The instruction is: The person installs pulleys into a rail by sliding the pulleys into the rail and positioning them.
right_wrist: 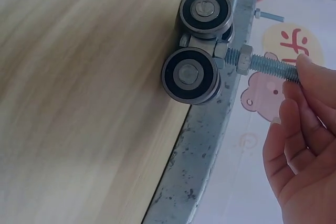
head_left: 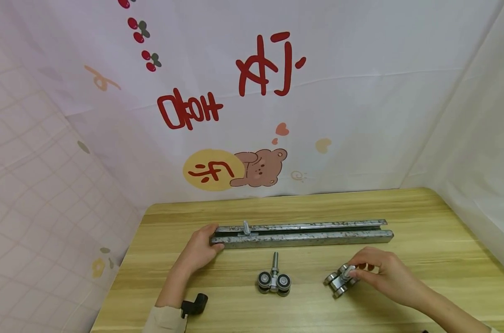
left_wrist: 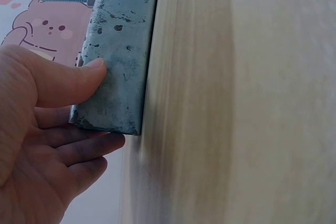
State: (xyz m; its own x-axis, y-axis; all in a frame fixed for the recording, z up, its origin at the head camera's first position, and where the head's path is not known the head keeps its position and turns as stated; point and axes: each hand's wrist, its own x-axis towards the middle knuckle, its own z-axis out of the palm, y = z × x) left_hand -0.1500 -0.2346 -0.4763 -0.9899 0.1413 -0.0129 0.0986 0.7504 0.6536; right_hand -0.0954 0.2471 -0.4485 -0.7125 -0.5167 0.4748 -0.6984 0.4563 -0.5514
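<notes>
A grey, speckled metal rail (head_left: 310,238) with a slot along its top lies across the table. My left hand (head_left: 202,247) grips its left end, with the thumb (left_wrist: 86,85) on the near side and fingers at the end and behind. Out of the slot near that hand rises a threaded bolt (head_left: 246,227). My right hand (head_left: 381,273) pinches the threaded stem (right_wrist: 270,66) of a roller trolley (head_left: 339,281) by its tip, in front of the rail's right part. A second roller trolley (head_left: 274,280) lies on the table between the hands, its stem pointing at the rail.
The wooden table (head_left: 422,222) meets a white printed cloth (head_left: 360,92) at the back, with more cloth at both sides. A black wrist mount (head_left: 195,305) sits on my left forearm.
</notes>
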